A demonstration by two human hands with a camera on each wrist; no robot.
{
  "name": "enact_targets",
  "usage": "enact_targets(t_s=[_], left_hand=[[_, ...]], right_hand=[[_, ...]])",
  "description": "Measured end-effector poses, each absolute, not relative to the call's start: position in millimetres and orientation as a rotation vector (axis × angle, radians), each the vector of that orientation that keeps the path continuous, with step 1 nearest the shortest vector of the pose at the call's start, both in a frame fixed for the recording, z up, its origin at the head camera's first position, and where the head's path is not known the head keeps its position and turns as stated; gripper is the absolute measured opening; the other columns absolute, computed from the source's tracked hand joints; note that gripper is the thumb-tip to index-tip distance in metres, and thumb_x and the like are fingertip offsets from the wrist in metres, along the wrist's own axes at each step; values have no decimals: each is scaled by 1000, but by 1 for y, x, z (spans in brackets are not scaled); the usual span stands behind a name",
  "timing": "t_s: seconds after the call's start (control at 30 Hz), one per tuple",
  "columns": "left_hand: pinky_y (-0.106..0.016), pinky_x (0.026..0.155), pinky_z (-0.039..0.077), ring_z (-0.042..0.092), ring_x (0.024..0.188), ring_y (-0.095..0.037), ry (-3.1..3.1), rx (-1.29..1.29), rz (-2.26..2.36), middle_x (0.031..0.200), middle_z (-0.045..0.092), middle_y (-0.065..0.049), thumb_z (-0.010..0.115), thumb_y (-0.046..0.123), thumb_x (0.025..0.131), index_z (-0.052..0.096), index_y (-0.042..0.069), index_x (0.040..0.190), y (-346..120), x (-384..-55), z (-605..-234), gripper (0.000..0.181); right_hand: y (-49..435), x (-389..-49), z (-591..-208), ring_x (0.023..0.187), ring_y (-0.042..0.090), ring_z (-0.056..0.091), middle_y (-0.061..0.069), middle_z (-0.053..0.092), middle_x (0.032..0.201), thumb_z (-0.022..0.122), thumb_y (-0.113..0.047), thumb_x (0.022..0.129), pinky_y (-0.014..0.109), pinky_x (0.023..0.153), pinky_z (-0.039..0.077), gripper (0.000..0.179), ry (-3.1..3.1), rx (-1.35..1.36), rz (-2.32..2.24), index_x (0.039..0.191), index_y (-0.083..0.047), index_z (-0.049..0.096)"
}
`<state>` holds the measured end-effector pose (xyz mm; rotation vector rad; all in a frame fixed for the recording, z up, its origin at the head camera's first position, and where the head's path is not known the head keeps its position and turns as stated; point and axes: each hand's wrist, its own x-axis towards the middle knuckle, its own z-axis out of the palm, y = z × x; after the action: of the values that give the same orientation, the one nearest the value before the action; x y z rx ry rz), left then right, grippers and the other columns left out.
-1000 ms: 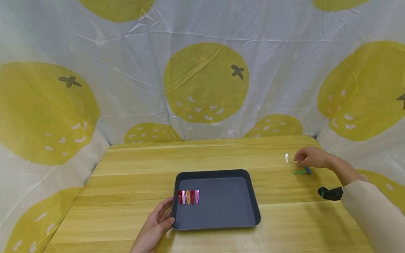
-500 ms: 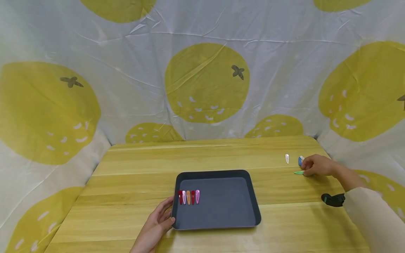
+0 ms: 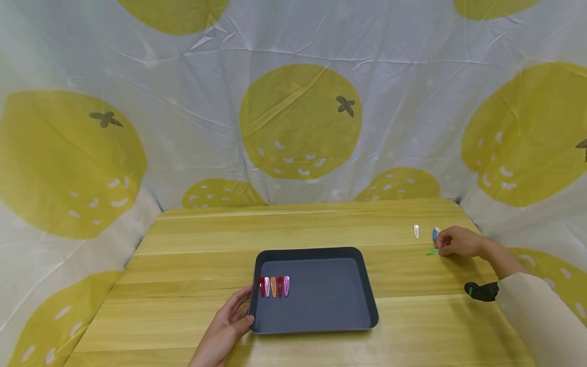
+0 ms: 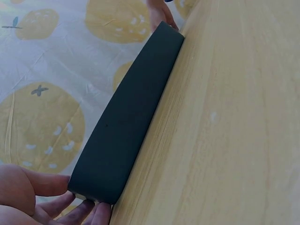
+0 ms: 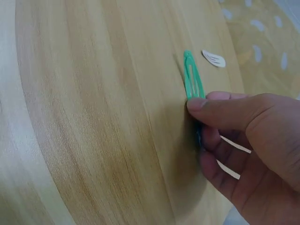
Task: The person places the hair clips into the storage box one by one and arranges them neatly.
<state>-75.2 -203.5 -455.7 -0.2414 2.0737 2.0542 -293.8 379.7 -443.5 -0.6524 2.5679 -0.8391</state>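
Note:
My right hand (image 3: 462,241) pinches a green snap hair clip (image 5: 193,77) between thumb and fingers, low over the table at the right. Just beyond it a blue hair clip (image 3: 435,234) lies partly hidden by the fingers, with a pale clip edge behind it. A white hair clip (image 3: 416,232) lies further left. My left hand (image 3: 223,322) holds the left side of a dark baking tray (image 3: 327,298), thumb at the near corner. Several hair clips, red, pale pink, orange (image 3: 273,287) and pink (image 3: 286,286), stand in a row at the tray's left.
The wooden table (image 3: 197,239) carries everything. A white cloth with yellow fruit prints (image 3: 300,122) hangs behind and along both sides. A black strap-like device (image 3: 481,291) shows below the right wrist, by the sleeve.
My right hand has come down and nearer, and now pinches the green clip, which has tilted slightly. The blue clip has shifted back and left. The left hand and tray stay put.

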Motion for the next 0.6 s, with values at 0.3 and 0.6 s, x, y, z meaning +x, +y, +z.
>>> enact_targets(t_s=[0.3, 0.6], left_hand=[[-55, 111, 41, 30, 144, -53, 2054, -236, 2066, 161, 31, -28, 53, -14, 96, 34, 0, 158, -202, -75, -455, 67], [-53, 109, 43, 31, 144, -52, 2040, -228, 2083, 161, 31, -28, 52, -14, 96, 33, -1, 158, -203, -75, -455, 66]], right_hand=[[380, -297, -442, 69, 12, 49, 2, 59, 82, 64, 4, 95, 28, 62, 44, 6, 2575, -652, -833, 90, 1, 63], [371, -300, -431, 60, 10, 42, 2, 54, 74, 54, 3, 102, 26, 58, 37, 12, 2569, -660, -842, 94, 4, 64]])
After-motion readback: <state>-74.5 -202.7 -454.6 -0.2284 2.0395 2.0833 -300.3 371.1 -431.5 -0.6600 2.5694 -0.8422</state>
